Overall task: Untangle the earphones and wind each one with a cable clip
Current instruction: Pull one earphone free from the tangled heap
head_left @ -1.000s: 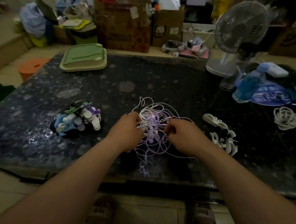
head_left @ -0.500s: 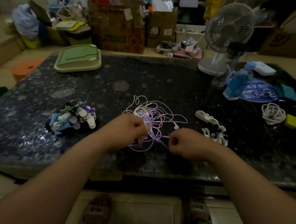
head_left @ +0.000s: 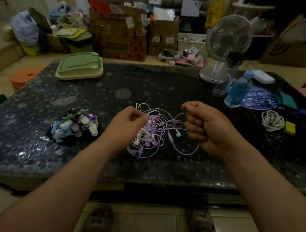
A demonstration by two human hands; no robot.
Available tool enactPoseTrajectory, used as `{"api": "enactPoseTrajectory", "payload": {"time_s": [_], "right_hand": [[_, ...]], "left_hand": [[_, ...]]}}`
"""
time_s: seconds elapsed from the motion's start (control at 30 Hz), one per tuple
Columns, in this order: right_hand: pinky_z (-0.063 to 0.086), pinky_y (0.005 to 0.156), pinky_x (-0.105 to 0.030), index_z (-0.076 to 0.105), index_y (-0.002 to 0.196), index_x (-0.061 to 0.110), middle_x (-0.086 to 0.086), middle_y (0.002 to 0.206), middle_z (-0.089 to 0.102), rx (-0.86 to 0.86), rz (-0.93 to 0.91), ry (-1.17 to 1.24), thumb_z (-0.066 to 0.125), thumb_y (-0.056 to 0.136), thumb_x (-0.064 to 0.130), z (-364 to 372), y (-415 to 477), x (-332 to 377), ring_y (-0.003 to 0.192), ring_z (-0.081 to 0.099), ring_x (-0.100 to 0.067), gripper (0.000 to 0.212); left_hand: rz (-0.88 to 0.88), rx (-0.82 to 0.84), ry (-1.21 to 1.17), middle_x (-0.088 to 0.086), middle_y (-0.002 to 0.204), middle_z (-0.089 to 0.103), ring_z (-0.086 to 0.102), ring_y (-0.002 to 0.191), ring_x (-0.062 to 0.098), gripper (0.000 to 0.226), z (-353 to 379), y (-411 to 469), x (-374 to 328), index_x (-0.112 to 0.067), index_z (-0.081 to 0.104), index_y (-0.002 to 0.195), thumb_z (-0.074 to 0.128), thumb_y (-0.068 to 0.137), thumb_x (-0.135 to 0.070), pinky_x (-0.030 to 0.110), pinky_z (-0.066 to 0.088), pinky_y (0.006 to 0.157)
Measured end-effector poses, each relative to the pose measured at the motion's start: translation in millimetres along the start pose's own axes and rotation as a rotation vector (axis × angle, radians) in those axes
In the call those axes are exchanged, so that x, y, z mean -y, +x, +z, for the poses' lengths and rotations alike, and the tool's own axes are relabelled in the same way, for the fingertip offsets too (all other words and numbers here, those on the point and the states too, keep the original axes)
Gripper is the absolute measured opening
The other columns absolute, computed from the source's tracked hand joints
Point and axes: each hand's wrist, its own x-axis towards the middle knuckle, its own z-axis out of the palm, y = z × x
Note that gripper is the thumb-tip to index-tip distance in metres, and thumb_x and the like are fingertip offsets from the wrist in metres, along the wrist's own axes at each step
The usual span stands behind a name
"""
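Note:
A tangle of white and purple earphones (head_left: 150,132) lies in the middle of the dark stone table (head_left: 39,109). My left hand (head_left: 129,123) pinches cables at the tangle's upper left edge. My right hand (head_left: 205,125) is fisted around a purple earphone cable (head_left: 180,115) drawn out to the right; a loop of it hangs below the fist, with an earbud (head_left: 178,134) beside it. The cable clips are hidden behind my right hand.
A pile of wound earphones with clips (head_left: 75,125) sits left of my hands. A coiled white cable (head_left: 273,120), a yellow block (head_left: 289,128), a water bottle (head_left: 240,89) and a fan (head_left: 225,45) stand at the right. A green tray (head_left: 80,66) is at the back.
My right hand has moved right and upward, drawing a purple cable out of the tangle. The left hand keeps its hold on the bundle. The camera shifted slightly.

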Motion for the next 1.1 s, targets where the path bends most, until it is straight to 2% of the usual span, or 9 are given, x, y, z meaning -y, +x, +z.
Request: {"api": "enactPoseTrajectory", "payload": {"time_s": [0.13, 0.2, 0.3, 0.5, 0.6, 0.73, 0.83, 0.97, 1.1], "right_hand": [[0.014, 0.047, -0.028, 0.061, 0.109, 0.010, -0.002, 0.063, 0.039, 0.141, 0.002, -0.109, 0.049, 0.106, 0.016, 11.0, -5.9, 3.4, 0.050, 0.026, -0.013, 0.013], [0.013, 0.047, -0.028, 0.060, 0.110, 0.010, -0.004, 0.063, 0.040, 0.182, -0.008, -0.114, 0.049, 0.106, 0.016, 15.5, -6.6, 3.4, 0.050, 0.025, -0.013, 0.014], [0.013, 0.046, -0.026, 0.060, 0.112, 0.011, -0.002, 0.065, 0.045, 0.171, -0.046, -0.035, 0.051, 0.104, 0.015, 13.1, -5.7, 5.8, 0.050, 0.024, -0.012, 0.013], [0.031, 0.047, -0.023, 0.066, 0.121, 0.010, -0.001, 0.069, 0.051, 0.168, 0.026, -0.087, 0.067, 0.084, 0.019, -6.5, -10.6, 17.1, 0.055, 0.038, -0.011, 0.038], [0.056, 0.082, -0.038, 0.075, 0.103, 0.010, -0.003, 0.065, 0.050, 0.247, 0.013, -0.175, 0.070, 0.090, 0.018, -7.2, -13.5, 15.3, 0.072, 0.061, -0.020, 0.016], [0.048, 0.111, -0.050, 0.076, 0.084, 0.014, -0.004, 0.070, 0.059, 0.270, -0.086, 0.176, 0.064, 0.089, 0.030, -7.4, -18.2, 18.3, 0.092, 0.070, -0.025, 0.020], [0.039, 0.119, -0.053, 0.074, 0.107, 0.012, -0.008, 0.107, 0.073, 0.228, -0.101, 0.380, 0.053, 0.098, 0.046, -7.8, -16.8, 16.1, 0.116, 0.068, -0.028, 0.041], [0.054, 0.106, -0.043, 0.058, 0.138, 0.025, -0.001, 0.126, 0.075, 0.310, 0.043, -0.055, 0.046, 0.092, 0.061, 15.0, -23.5, 3.9, 0.120, 0.070, -0.022, 0.060], [0.059, 0.084, -0.028, 0.065, 0.125, 0.012, 0.001, 0.094, 0.078, 0.419, 0.129, -0.413, 0.066, 0.099, 0.019, 32.3, -29.0, -26.2, 0.089, 0.075, -0.013, 0.027]], "left_hand": [[0.172, 0.264, -0.043, -0.009, 0.143, 0.056, 0.060, 0.123, 0.018, 0.043, 11.3, -14.0, -17.7, -0.035, 0.051, 0.145, 0.057, 0.104, -0.022, 0.039, 0.051, 0.104], [0.214, 0.405, -0.109, 0.000, 0.129, 0.067, 0.065, 0.116, 0.017, 0.031, 23.3, -19.4, -23.6, -0.026, 0.061, 0.134, 0.059, 0.103, -0.021, 0.036, 0.053, 0.098], [0.236, 0.350, -0.164, 0.003, 0.092, 0.073, 0.068, 0.086, 0.018, 0.018, 26.5, -21.0, -26.2, -0.013, 0.069, 0.107, 0.054, 0.108, -0.023, 0.032, 0.055, 0.079], [0.044, 0.317, -0.899, 0.003, 0.072, 0.058, 0.056, 0.067, 0.017, 0.032, -2.2, -11.3, -39.4, -0.014, 0.065, 0.089, 0.042, 0.110, -0.023, 0.032, 0.056, 0.067], [0.074, 0.347, -0.916, 0.002, 0.077, 0.061, 0.058, 0.071, 0.015, 0.031, -0.3, -11.2, -40.7, -0.016, 0.067, 0.090, 0.044, 0.109, -0.027, 0.031, 0.054, 0.071], [0.084, 0.422, -1.027, 0.002, 0.080, 0.067, 0.063, 0.072, 0.014, 0.026, 2.4, -15.5, -50.2, -0.016, 0.069, 0.091, 0.049, 0.103, -0.028, 0.028, 0.056, 0.071], [0.066, 0.436, -1.224, 0.007, 0.096, 0.077, 0.075, 0.092, 0.022, 0.021, 3.9, -19.7, -57.9, -0.014, 0.065, 0.100, 0.049, 0.101, -0.028, 0.033, 0.062, 0.076], [0.024, 0.340, -1.369, 0.013, 0.124, 0.074, 0.073, 0.113, 0.024, 0.026, 4.9, -14.5, -55.7, -0.011, 0.062, 0.116, 0.043, 0.109, -0.026, 0.035, 0.062, 0.088], [-0.040, 0.194, -1.432, 0.014, 0.127, 0.073, 0.072, 0.117, 0.027, 0.025, 0.8, -8.8, -49.0, -0.009, 0.062, 0.111, 0.043, 0.111, -0.026, 0.037, 0.062, 0.092]]}}
